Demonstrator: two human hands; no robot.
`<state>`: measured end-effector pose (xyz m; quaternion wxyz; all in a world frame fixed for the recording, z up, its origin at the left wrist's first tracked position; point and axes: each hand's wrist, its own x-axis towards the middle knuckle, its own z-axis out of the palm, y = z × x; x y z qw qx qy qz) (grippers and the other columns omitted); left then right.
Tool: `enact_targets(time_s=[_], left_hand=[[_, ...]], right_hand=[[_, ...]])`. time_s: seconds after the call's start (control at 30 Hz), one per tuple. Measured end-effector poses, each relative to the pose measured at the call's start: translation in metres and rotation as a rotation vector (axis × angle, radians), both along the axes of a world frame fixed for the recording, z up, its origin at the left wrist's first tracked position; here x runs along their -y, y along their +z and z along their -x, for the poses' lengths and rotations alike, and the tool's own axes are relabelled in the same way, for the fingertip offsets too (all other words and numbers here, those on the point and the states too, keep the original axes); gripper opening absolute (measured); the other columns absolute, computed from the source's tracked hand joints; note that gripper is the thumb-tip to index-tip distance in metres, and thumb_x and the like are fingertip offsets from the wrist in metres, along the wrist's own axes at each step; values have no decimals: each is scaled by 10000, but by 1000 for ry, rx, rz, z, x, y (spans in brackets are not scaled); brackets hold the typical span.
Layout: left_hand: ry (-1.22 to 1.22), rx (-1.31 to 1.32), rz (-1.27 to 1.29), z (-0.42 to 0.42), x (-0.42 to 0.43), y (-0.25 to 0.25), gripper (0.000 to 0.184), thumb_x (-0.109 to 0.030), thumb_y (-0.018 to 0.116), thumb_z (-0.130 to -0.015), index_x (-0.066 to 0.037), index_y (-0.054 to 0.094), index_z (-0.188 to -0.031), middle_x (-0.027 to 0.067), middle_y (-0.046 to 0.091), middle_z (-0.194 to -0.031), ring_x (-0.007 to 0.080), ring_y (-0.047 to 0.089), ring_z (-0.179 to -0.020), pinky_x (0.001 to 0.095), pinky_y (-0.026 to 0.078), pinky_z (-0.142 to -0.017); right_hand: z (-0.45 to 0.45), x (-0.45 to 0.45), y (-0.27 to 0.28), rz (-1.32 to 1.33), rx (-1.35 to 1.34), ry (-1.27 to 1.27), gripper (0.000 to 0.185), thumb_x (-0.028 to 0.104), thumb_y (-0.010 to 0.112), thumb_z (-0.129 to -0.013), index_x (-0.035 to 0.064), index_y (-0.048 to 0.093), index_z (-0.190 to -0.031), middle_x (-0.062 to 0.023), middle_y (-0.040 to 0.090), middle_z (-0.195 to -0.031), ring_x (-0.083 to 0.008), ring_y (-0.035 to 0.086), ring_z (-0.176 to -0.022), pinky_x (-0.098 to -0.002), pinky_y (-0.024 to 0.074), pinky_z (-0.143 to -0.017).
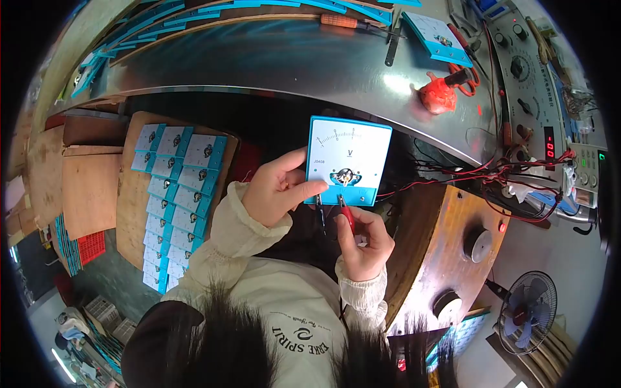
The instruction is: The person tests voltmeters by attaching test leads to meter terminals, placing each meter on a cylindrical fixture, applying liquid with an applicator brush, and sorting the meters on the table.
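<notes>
A square voltmeter with a white dial marked V and a blue frame is held up at the bench's near edge. My left hand is closed on its lower left side, the thumb across the front corner. A black clip hangs at the meter's bottom left terminal, just under that thumb. My right hand pinches a red test clip, whose tip meets a terminal on the meter's lower blue strip. Behind the red clip, part of the wire is hidden.
Rows of similar meters lie on a wooden board at left. A red bottle, a screwdriver and another meter are on the metal bench. A wooden box with knobs stands at right, beneath red wires.
</notes>
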<state>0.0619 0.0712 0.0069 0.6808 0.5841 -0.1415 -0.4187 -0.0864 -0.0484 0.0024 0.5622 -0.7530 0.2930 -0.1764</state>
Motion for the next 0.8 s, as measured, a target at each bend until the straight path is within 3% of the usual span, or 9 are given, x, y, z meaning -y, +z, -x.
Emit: enact_targets(time_s=[0.07, 0.13, 0.47, 0.8], left_hand=[[-8, 0, -12, 0, 2, 2, 538, -62, 633, -870, 7, 413, -1356, 84, 660, -1052, 36, 569, -759, 162, 363, -507], [30, -15, -20, 1, 5, 3, 545, -111, 662, -866, 20, 423, -1338, 64, 654, -991, 19, 505, -633, 160, 372, -480], [41, -75, 6, 16, 19, -5, 544, -111, 644, -880, 4, 408, -1357, 49, 655, -958, 33, 523, -663, 175, 370, -497], [-41, -10, 14, 20, 28, -7, 516, -113, 647, -878, 9, 438, -1334, 47, 647, -975, 34, 531, -698, 175, 378, -494]], right_hand=[[-1, 1, 1, 35, 2, 9, 180, 16, 711, -804, -24, 625, -958, -94, 680, -806, -98, 650, -722, -226, 513, -635], [0, 1, 1, 38, 10, 3, 180, 16, 713, -803, -24, 625, -955, -97, 682, -808, -99, 650, -720, -227, 514, -634], [8, 16, 8, 133, 41, -37, 210, 13, 748, -771, -22, 617, -932, -100, 686, -821, -94, 644, -703, -218, 509, -591], [27, 21, 5, 62, -10, -42, 227, 27, 760, -767, -31, 593, -911, -101, 670, -795, -103, 644, -685, -227, 520, -588]])
